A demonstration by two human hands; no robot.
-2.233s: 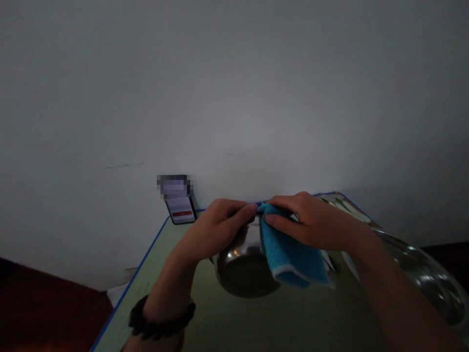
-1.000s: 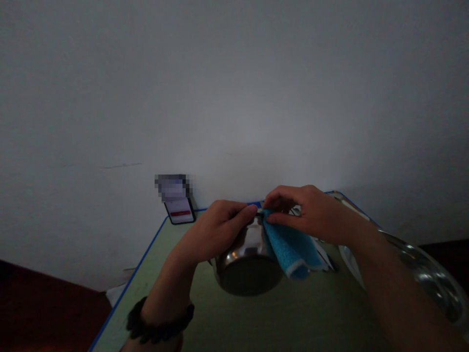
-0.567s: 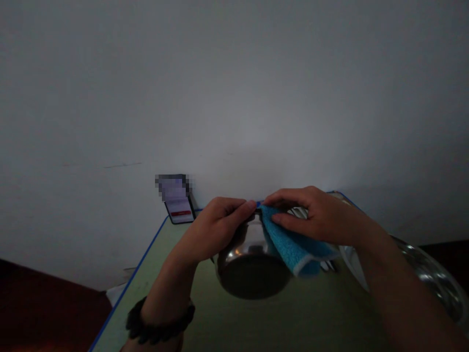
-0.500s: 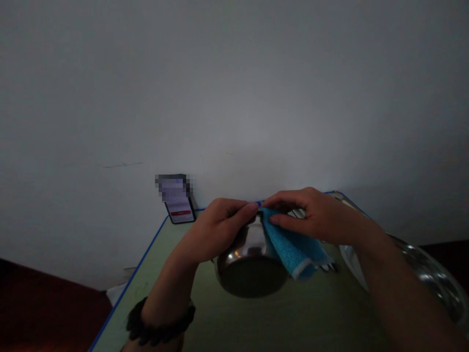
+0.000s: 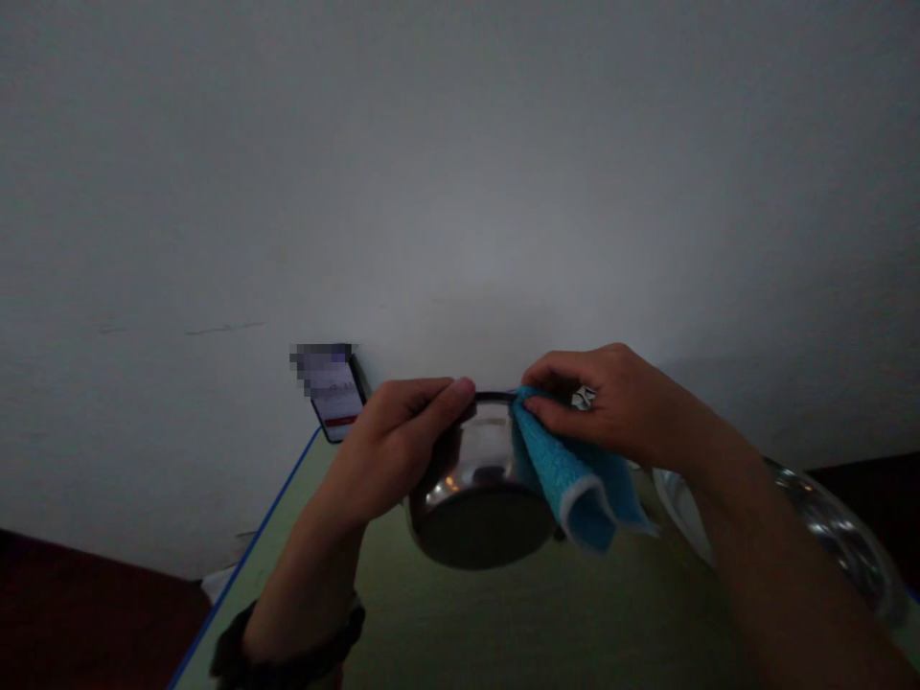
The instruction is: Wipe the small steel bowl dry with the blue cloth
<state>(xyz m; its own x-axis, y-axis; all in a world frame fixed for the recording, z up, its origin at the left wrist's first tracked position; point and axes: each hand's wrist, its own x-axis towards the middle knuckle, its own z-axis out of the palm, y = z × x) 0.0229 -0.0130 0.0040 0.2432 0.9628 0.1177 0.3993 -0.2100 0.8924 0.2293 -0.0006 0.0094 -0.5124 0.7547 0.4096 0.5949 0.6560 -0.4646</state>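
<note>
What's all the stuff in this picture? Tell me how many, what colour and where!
metal pot: 1, silver, in the middle, base tipped toward the camera
cloth: 1, blue with pale edging, against the pot's right side
phone: 1, dark-edged, leaning on the wall
metal basin: 1, silver, far right, partly hidden
small bits: count unclear, pale and dark, behind the right hand
table: 1, greenish with blue edge, below
wall: 1, grey, behind
floor: 1, dark red, lower left
bracelet: 1, black, left wrist
left hand: 1, bare, holding the pot
right hand: 1, bare, pinching the cloth
</note>
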